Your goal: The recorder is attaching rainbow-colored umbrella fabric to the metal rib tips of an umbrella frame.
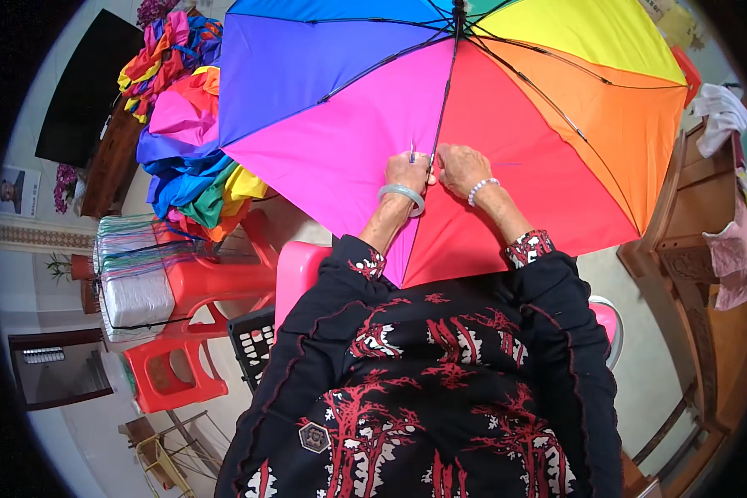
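Observation:
A rainbow umbrella (523, 183) is spread open with its inside toward me, its black ribs running out from the dark shaft (459, 15). Both hands meet at the rib (444, 108) between the pink and red panels. My left hand (407, 173), wearing a pale bangle, is closed beside that rib; a small blue-and-metal pointed tool sticks up from its fingers. On the rib's other side, my right hand (463, 170), with a beaded bracelet, has its fingers bent and pressed together; what they pinch is hidden. A thin purple thread (508, 163) lies across the red panel beside it.
Heaps of multicoloured umbrella cloth (195, 158) lie at the left. Below them, red plastic stools (212, 278) stand by a white bundle (133, 307) draped with threads. A black tray (253, 344) sits near my left elbow. A carved wooden bench (689, 224) stands at the right.

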A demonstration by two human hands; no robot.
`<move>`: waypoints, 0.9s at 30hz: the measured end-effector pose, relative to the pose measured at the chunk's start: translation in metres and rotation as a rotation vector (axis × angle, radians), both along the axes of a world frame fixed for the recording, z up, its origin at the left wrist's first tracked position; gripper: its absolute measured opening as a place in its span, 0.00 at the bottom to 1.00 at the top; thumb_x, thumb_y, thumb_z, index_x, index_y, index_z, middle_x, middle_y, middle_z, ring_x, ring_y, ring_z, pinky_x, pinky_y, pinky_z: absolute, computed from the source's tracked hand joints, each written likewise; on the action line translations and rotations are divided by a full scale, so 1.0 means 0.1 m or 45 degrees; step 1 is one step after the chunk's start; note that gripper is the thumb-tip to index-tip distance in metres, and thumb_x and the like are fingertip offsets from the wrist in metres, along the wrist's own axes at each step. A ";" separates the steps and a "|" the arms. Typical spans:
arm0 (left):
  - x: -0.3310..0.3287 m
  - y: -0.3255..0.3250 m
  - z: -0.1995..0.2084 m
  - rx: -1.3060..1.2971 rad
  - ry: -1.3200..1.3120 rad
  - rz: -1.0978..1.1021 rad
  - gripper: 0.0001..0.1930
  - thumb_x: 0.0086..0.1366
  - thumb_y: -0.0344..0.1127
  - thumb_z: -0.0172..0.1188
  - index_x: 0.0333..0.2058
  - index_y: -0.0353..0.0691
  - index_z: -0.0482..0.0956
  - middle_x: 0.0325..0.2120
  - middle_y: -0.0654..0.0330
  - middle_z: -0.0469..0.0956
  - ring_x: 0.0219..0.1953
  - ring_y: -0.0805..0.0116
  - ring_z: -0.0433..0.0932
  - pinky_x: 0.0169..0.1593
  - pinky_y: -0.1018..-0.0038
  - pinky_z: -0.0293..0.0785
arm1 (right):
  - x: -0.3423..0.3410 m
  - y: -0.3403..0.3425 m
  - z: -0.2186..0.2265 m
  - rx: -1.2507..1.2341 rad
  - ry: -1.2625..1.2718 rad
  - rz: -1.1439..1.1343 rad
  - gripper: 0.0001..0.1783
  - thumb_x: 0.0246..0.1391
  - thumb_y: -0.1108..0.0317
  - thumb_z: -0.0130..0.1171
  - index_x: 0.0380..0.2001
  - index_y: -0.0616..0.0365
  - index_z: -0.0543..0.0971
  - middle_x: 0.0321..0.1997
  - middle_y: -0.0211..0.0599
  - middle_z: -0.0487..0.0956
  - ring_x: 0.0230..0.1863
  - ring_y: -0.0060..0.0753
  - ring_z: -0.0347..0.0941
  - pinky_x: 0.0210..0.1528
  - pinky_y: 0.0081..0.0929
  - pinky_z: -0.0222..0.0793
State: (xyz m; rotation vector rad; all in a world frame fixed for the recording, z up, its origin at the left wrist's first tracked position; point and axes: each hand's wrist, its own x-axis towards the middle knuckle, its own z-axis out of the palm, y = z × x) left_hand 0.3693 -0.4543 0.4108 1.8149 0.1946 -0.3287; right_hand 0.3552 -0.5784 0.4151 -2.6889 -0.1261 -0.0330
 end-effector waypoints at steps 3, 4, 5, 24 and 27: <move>-0.01 0.00 0.03 -0.083 0.038 0.035 0.08 0.57 0.31 0.50 0.21 0.35 0.73 0.13 0.60 0.72 0.09 0.77 0.63 0.13 0.80 0.56 | 0.01 0.02 0.01 0.060 0.045 -0.025 0.05 0.41 0.71 0.51 0.24 0.60 0.71 0.25 0.51 0.74 0.31 0.52 0.72 0.33 0.43 0.67; -0.01 0.02 0.03 -0.122 0.059 0.027 0.08 0.57 0.30 0.50 0.22 0.35 0.73 0.13 0.59 0.72 0.09 0.77 0.63 0.13 0.80 0.57 | 0.01 0.03 0.00 0.065 0.046 -0.031 0.05 0.41 0.71 0.51 0.24 0.60 0.71 0.25 0.51 0.74 0.31 0.52 0.72 0.33 0.43 0.67; 0.00 0.03 0.03 -0.160 0.080 0.019 0.08 0.57 0.30 0.50 0.22 0.34 0.73 0.13 0.59 0.72 0.09 0.77 0.64 0.13 0.81 0.57 | 0.01 0.04 -0.02 0.124 0.025 -0.056 0.05 0.42 0.70 0.50 0.24 0.60 0.71 0.25 0.51 0.74 0.31 0.52 0.71 0.33 0.44 0.66; -0.02 -0.10 0.05 -0.175 0.072 0.360 0.08 0.57 0.27 0.44 0.25 0.28 0.69 0.13 0.54 0.72 0.10 0.70 0.70 0.09 0.77 0.60 | 0.05 -0.04 -0.19 0.393 -0.149 -0.063 0.08 0.45 0.70 0.47 0.23 0.63 0.73 0.26 0.52 0.74 0.32 0.52 0.72 0.35 0.43 0.67; 0.00 -0.08 0.06 -0.221 0.074 0.350 0.08 0.57 0.27 0.42 0.28 0.27 0.67 0.14 0.53 0.72 0.10 0.68 0.72 0.09 0.76 0.60 | 0.04 -0.10 -0.25 0.460 -0.172 -0.071 0.06 0.43 0.71 0.51 0.23 0.62 0.73 0.24 0.48 0.74 0.29 0.48 0.71 0.32 0.39 0.66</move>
